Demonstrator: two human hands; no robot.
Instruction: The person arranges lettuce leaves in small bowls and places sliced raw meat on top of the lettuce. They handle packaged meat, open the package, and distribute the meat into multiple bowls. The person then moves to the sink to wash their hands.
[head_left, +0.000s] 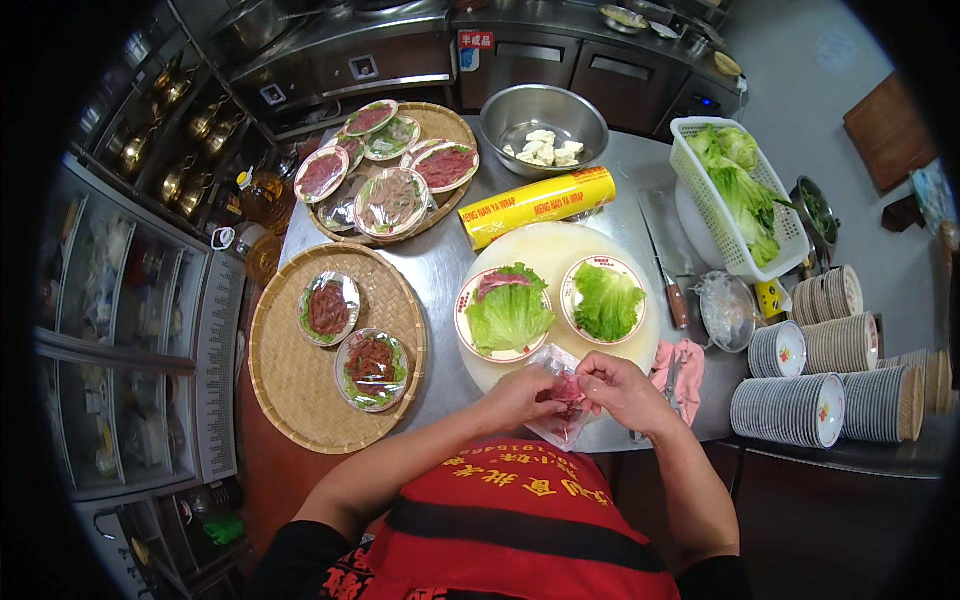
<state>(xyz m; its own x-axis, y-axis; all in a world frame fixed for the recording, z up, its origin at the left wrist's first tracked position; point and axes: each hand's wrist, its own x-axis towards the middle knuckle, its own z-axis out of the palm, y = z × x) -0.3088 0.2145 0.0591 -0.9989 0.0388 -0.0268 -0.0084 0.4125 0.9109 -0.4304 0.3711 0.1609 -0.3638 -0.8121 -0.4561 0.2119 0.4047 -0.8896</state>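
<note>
At the near edge of a round cutting board (556, 247), my left hand (517, 397) grips a clear plastic bag (559, 437) holding red meat. My right hand (626, 388) pinches a pinkish-red piece of meat (568, 388) at the bag's mouth, its fingertips close to the left ones. Just beyond my hands is a plate (466, 330) with lettuce leaves (510, 319) and one meat slice (501, 280) at the leaves' far side. Beside it on the board, a second plate (571, 319) bears only lettuce (609, 301).
Wrapped meat plates fill the far woven tray (442, 120); two sit on the nearer tray (285, 375). A plastic wrap roll (537, 206) lies behind the board. To the right are a knife (676, 304), pink cloth (686, 367), lettuce basket (772, 247) and stacked plates (787, 411). A steel bowl (495, 124) holds white chunks.
</note>
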